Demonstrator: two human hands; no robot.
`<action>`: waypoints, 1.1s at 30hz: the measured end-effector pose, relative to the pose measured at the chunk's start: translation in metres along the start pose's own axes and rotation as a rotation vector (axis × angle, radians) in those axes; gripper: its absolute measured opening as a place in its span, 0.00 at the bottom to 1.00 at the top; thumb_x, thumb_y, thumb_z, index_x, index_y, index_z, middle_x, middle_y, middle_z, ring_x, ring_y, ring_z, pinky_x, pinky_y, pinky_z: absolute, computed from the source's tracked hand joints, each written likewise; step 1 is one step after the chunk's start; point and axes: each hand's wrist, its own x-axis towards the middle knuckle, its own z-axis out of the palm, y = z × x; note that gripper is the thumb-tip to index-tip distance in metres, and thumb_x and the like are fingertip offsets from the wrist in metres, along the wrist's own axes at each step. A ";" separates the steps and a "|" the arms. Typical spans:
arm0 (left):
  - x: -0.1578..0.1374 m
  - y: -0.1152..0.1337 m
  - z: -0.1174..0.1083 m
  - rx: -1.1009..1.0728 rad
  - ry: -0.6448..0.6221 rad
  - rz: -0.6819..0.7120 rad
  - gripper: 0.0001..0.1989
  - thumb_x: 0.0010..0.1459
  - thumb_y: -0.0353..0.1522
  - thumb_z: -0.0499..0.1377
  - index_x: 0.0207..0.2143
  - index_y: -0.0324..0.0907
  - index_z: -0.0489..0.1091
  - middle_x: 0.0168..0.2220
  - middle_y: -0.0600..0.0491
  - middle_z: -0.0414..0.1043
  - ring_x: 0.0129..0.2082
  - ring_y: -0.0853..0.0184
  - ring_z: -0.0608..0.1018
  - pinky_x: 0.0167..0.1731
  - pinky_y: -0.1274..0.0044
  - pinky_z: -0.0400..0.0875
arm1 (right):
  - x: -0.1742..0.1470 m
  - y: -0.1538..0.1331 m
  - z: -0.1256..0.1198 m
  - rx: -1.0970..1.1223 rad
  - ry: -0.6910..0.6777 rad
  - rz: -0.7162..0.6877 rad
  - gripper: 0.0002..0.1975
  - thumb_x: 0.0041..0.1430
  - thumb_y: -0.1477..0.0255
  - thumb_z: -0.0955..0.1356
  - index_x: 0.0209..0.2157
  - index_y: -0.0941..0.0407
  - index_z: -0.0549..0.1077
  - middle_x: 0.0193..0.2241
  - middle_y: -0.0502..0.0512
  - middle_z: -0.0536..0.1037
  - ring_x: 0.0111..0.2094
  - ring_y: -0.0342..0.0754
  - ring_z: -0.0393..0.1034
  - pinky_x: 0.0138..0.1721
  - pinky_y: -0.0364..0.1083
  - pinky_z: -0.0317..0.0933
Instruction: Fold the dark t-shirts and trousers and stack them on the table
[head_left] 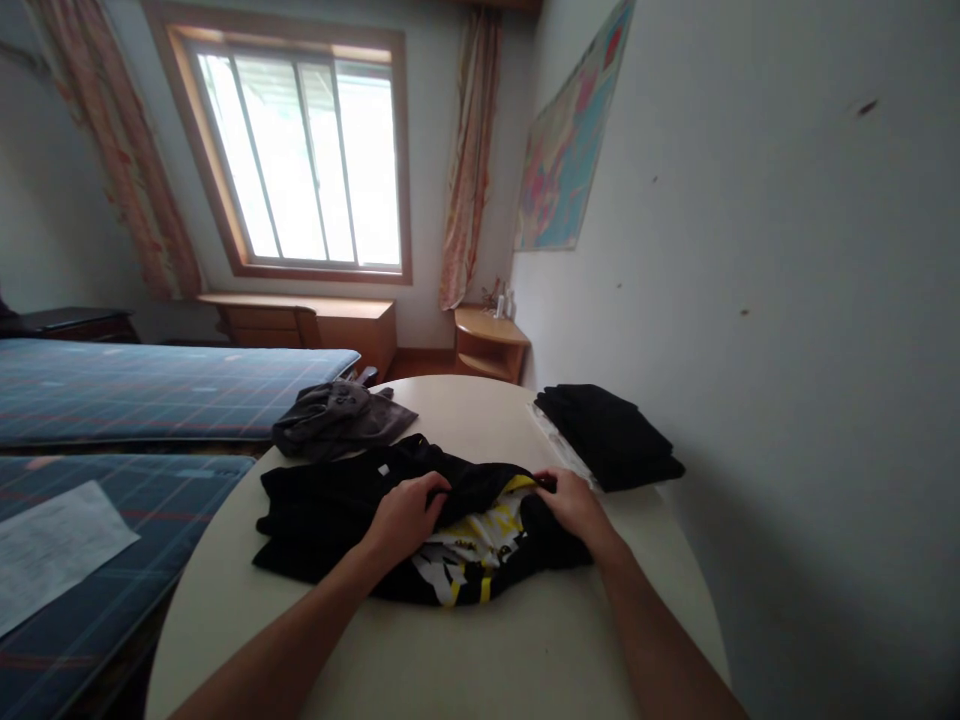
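A black garment (322,510) with a white and yellow print lies loosely bunched on a round white table (480,660). It looks like a T-shirt. My left hand (407,515) pinches the cloth near its middle, the fingers closed on the fabric. At the garment's right part, my right hand (574,505) grips the edge beside a yellow strip. The printed face shows between my two hands, partly covered by a black fold. A small white label sits on the cloth left of centre.
Behind the shirt lies a crumpled dark grey garment (337,418). A folded black stack of cloth (607,435) rests at the table's right edge, close to the wall (810,400). Beds with blue plaid mattresses (172,390) stand to the left, one bearing a paper sheet (60,550).
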 end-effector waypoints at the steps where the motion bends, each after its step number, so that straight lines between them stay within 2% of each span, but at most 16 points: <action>1: 0.002 0.000 -0.004 -0.032 0.074 -0.010 0.09 0.62 0.32 0.53 0.41 0.48 0.73 0.40 0.54 0.79 0.39 0.62 0.80 0.39 0.75 0.69 | 0.001 -0.002 -0.002 0.039 0.032 -0.025 0.12 0.53 0.70 0.67 0.38 0.56 0.79 0.38 0.57 0.82 0.41 0.53 0.76 0.46 0.48 0.65; 6: 0.013 -0.013 -0.028 -0.187 0.533 -0.077 0.10 0.62 0.34 0.51 0.42 0.45 0.70 0.38 0.52 0.76 0.37 0.63 0.77 0.41 0.74 0.69 | 0.000 -0.023 -0.016 0.224 0.301 -0.211 0.11 0.54 0.69 0.65 0.37 0.56 0.77 0.38 0.57 0.80 0.41 0.52 0.73 0.48 0.51 0.64; 8: 0.015 -0.019 -0.035 -0.231 0.645 -0.083 0.10 0.59 0.33 0.51 0.41 0.44 0.69 0.38 0.52 0.74 0.38 0.63 0.76 0.44 0.74 0.68 | -0.003 -0.029 -0.019 0.254 0.364 -0.279 0.11 0.54 0.71 0.65 0.37 0.56 0.76 0.38 0.56 0.78 0.41 0.52 0.72 0.47 0.51 0.64; 10: 0.017 -0.024 -0.039 -0.287 0.674 -0.093 0.10 0.57 0.32 0.51 0.39 0.43 0.68 0.37 0.52 0.73 0.38 0.63 0.75 0.43 0.74 0.67 | -0.005 -0.032 -0.020 0.270 0.392 -0.326 0.10 0.54 0.73 0.65 0.37 0.55 0.75 0.37 0.56 0.78 0.40 0.51 0.71 0.45 0.50 0.64; 12: 0.016 -0.027 -0.040 -0.339 0.596 -0.092 0.10 0.57 0.32 0.48 0.36 0.42 0.68 0.32 0.54 0.72 0.34 0.64 0.74 0.39 0.75 0.67 | -0.006 -0.034 -0.020 0.296 0.415 -0.339 0.09 0.54 0.74 0.65 0.38 0.55 0.74 0.37 0.55 0.77 0.39 0.51 0.71 0.43 0.50 0.65; 15: 0.012 -0.022 -0.037 -0.337 0.313 -0.077 0.18 0.63 0.38 0.43 0.36 0.43 0.70 0.23 0.57 0.67 0.26 0.65 0.72 0.31 0.76 0.66 | -0.008 -0.034 -0.020 0.333 0.446 -0.370 0.10 0.53 0.76 0.65 0.38 0.55 0.72 0.36 0.54 0.76 0.38 0.50 0.71 0.42 0.49 0.66; 17: 0.008 -0.015 -0.032 -0.237 0.154 -0.068 0.20 0.64 0.44 0.45 0.41 0.44 0.71 0.24 0.57 0.69 0.24 0.66 0.72 0.29 0.76 0.65 | -0.010 -0.035 -0.021 0.340 0.443 -0.432 0.11 0.52 0.77 0.65 0.38 0.54 0.71 0.36 0.53 0.74 0.40 0.50 0.70 0.44 0.49 0.66; 18: 0.006 -0.010 -0.029 -0.174 0.113 -0.055 0.20 0.63 0.47 0.48 0.44 0.45 0.71 0.28 0.56 0.72 0.25 0.66 0.73 0.29 0.76 0.66 | -0.011 -0.036 -0.021 0.346 0.432 -0.465 0.12 0.51 0.78 0.65 0.38 0.54 0.71 0.36 0.53 0.74 0.40 0.50 0.70 0.44 0.50 0.66; 21: -0.001 0.001 -0.015 -0.026 0.052 0.057 0.24 0.58 0.47 0.57 0.52 0.46 0.69 0.42 0.51 0.76 0.35 0.63 0.76 0.38 0.72 0.68 | -0.014 -0.040 -0.021 0.378 0.378 -0.544 0.15 0.50 0.79 0.64 0.40 0.53 0.70 0.37 0.52 0.72 0.40 0.49 0.69 0.44 0.49 0.66; 23: -0.004 0.005 -0.005 0.020 -0.010 0.151 0.29 0.55 0.44 0.62 0.57 0.45 0.66 0.45 0.49 0.76 0.42 0.58 0.76 0.45 0.69 0.67 | -0.016 -0.042 -0.021 0.391 0.354 -0.567 0.15 0.50 0.79 0.63 0.41 0.53 0.70 0.37 0.52 0.72 0.40 0.49 0.69 0.44 0.49 0.66; 25: -0.007 0.006 0.004 0.041 -0.080 0.213 0.30 0.53 0.39 0.63 0.58 0.44 0.65 0.44 0.49 0.77 0.45 0.56 0.76 0.49 0.66 0.65 | -0.017 -0.043 -0.021 0.381 0.356 -0.573 0.15 0.50 0.80 0.63 0.39 0.53 0.70 0.37 0.52 0.71 0.40 0.49 0.68 0.43 0.49 0.66; 28: -0.008 0.005 0.010 -0.018 -0.160 0.205 0.24 0.55 0.33 0.60 0.55 0.46 0.67 0.40 0.51 0.77 0.41 0.60 0.77 0.44 0.71 0.68 | -0.014 -0.041 -0.019 0.310 0.400 -0.545 0.12 0.51 0.80 0.63 0.37 0.53 0.70 0.36 0.53 0.72 0.41 0.50 0.69 0.45 0.50 0.65; 30: -0.007 0.006 0.008 -0.087 -0.180 0.177 0.19 0.57 0.33 0.59 0.52 0.47 0.69 0.38 0.53 0.77 0.37 0.63 0.78 0.39 0.74 0.69 | -0.011 -0.038 -0.018 0.220 0.404 -0.501 0.12 0.52 0.80 0.62 0.36 0.53 0.71 0.37 0.54 0.73 0.42 0.51 0.69 0.48 0.51 0.64; 33: -0.003 0.006 0.002 -0.166 -0.119 0.137 0.16 0.57 0.36 0.60 0.48 0.47 0.72 0.36 0.54 0.76 0.31 0.66 0.76 0.33 0.76 0.69 | -0.009 -0.039 -0.017 0.047 0.361 -0.459 0.12 0.54 0.77 0.63 0.39 0.54 0.74 0.41 0.56 0.74 0.46 0.53 0.69 0.52 0.54 0.62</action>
